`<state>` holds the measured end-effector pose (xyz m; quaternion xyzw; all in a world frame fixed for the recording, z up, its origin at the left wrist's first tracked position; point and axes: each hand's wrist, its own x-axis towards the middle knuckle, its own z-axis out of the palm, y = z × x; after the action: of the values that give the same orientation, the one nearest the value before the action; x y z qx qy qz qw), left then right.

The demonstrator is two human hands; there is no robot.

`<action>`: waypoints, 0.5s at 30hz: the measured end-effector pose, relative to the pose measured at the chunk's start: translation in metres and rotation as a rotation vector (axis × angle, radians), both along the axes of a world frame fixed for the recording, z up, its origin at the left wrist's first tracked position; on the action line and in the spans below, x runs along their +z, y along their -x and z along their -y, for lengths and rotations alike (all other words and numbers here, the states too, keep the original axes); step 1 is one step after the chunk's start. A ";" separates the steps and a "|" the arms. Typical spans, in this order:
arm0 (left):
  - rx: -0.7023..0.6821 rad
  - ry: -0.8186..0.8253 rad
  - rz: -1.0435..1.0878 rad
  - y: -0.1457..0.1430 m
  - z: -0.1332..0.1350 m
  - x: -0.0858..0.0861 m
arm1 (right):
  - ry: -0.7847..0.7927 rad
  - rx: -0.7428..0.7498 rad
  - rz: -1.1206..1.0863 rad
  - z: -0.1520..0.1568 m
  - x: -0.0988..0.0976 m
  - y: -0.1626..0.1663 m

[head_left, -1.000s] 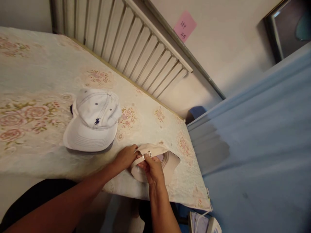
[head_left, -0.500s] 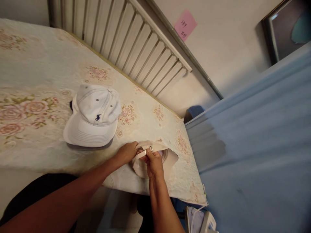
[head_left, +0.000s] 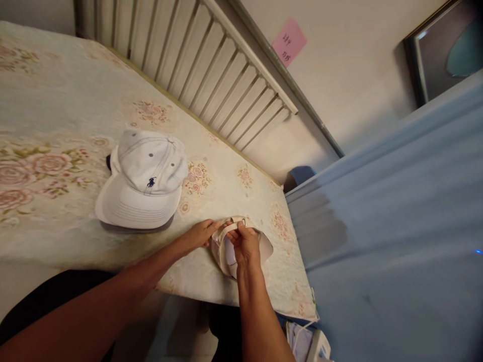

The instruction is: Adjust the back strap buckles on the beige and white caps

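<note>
A single view from the person's head looks forward and steeply down, tilted sideways. It sits close above the left hand (head_left: 199, 236) and right hand (head_left: 247, 246). The bed (head_left: 56, 100) spreads beyond them, with the slatted rail (head_left: 211, 65) farther off.

First cap (head_left: 143, 181) laid on the bed (head_left: 56, 100), second cap (head_left: 264, 245) set to its right (at the near edge), railing (head_left: 211, 65) fixed behind.

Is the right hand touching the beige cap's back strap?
Touching. Head view: the right hand pinches the beige fabric cap's back strap beside its metal buckle.
</note>
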<state>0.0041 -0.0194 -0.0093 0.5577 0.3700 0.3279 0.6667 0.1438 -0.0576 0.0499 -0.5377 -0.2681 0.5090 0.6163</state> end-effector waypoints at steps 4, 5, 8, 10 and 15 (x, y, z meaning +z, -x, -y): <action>0.052 -0.009 -0.055 -0.002 -0.005 -0.009 | -0.018 -0.001 0.009 -0.005 0.006 0.001; 0.061 -0.009 -0.066 -0.002 -0.006 -0.010 | -0.029 -0.002 0.011 -0.006 0.008 0.002; 0.061 -0.027 -0.085 -0.002 -0.006 -0.009 | -0.054 -0.007 0.025 -0.010 0.009 0.005; 0.043 -0.033 -0.100 -0.001 -0.005 -0.006 | -0.040 -0.010 0.029 -0.011 0.007 0.006; 0.020 -0.045 -0.077 0.002 -0.003 -0.003 | 0.030 -0.007 0.017 -0.004 -0.005 0.001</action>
<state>0.0016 -0.0168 -0.0124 0.5812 0.3936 0.3210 0.6358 0.1432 -0.0532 0.0447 -0.5520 -0.2638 0.5064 0.6077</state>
